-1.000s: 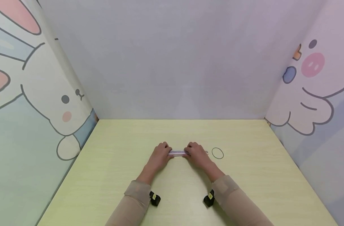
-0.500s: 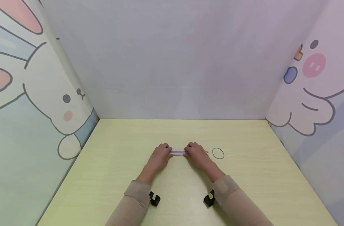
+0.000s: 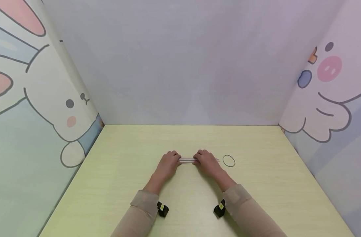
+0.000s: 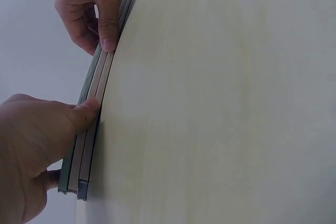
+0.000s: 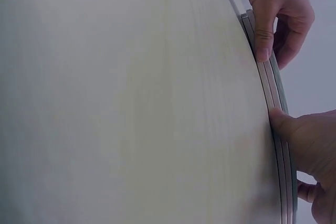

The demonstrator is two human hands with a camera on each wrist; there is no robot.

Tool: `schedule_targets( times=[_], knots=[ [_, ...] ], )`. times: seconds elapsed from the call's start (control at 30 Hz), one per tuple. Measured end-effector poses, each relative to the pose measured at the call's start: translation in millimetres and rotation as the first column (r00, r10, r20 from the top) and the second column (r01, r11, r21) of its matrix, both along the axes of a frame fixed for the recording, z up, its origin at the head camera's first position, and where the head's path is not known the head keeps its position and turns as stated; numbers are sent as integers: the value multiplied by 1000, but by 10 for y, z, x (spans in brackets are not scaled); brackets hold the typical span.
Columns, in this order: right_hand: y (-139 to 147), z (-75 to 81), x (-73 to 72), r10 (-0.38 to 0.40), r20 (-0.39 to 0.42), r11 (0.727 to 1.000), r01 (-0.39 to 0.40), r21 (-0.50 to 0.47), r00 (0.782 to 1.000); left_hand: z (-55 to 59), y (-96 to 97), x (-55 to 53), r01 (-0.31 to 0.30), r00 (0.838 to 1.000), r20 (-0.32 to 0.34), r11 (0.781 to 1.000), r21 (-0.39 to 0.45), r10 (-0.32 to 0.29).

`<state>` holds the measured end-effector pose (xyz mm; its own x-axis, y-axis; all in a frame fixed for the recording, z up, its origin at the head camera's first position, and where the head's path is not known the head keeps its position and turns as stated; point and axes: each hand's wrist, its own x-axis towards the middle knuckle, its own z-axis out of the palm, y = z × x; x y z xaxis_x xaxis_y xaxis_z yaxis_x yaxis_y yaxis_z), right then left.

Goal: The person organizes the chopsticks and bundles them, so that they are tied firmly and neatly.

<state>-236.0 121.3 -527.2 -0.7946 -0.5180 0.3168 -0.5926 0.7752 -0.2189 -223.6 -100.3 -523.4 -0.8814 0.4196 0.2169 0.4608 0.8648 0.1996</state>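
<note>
A bundle of slim, long, flat-sided sticks point(image 3: 186, 160) lies crosswise on the table, with its kind unclear. My left hand point(image 3: 168, 163) pinches it near its left end, and my right hand point(image 3: 206, 162) grips it farther right. Their ends poke out a little beyond the right hand. In the left wrist view, square stick ends point(image 4: 68, 182) show below the left thumb; one stick has a green face and another a dark end. Both thumbs press the near side, while the other fingers are partly hidden behind the bundle. A thin dark ring point(image 3: 223, 159) lies right of the right hand.
The pale wooden table point(image 3: 192, 204) reaches back to a plain grey wall point(image 3: 186, 65). Cartoon-printed panels, a rabbit point(image 3: 50, 95) on the left and a pig point(image 3: 346, 72) on the right, flank it. Small black devices point(image 3: 162, 209) sit at the sleeve cuffs.
Both hands stay nearly in place. Between them, the sticks look slightly closer together, and their visible faces have gone from purplish to paler.
</note>
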Motion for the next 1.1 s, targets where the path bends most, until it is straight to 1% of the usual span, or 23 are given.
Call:
schedule_targets(
  times=[0.17,0.3,0.47,0.63,0.73,0.8,0.93,1.1],
  knots=[
    [-7,11,7,-3,14,1000,3,-29,1000,25,-4,3,3,1000,-5,1000,23,-3],
    [-12,17,18,-5,7,999,5,-38,1000,51,-2,23,-17,1000,5,998,67,16],
    [-21,25,20,-9,0,1000,9,-30,1000,71,11,23,-52,999,16,995,84,51],
    [-34,34,20,-7,8,1000,7,-14,1000,69,13,11,-59,998,-7,993,102,60],
    [-39,39,22,0,8,1000,0,-18,1000,70,13,6,-59,998,-1,992,116,60],
    [-43,39,23,3,2,1000,-3,-22,1000,73,8,7,-58,998,7,992,113,58],
    [-42,38,20,0,-11,1000,0,-13,1000,84,-3,10,-56,998,27,996,75,54],
    [-37,30,9,-12,12,1000,12,-14,1000,104,-7,43,-52,997,55,998,39,50]
  ],
)
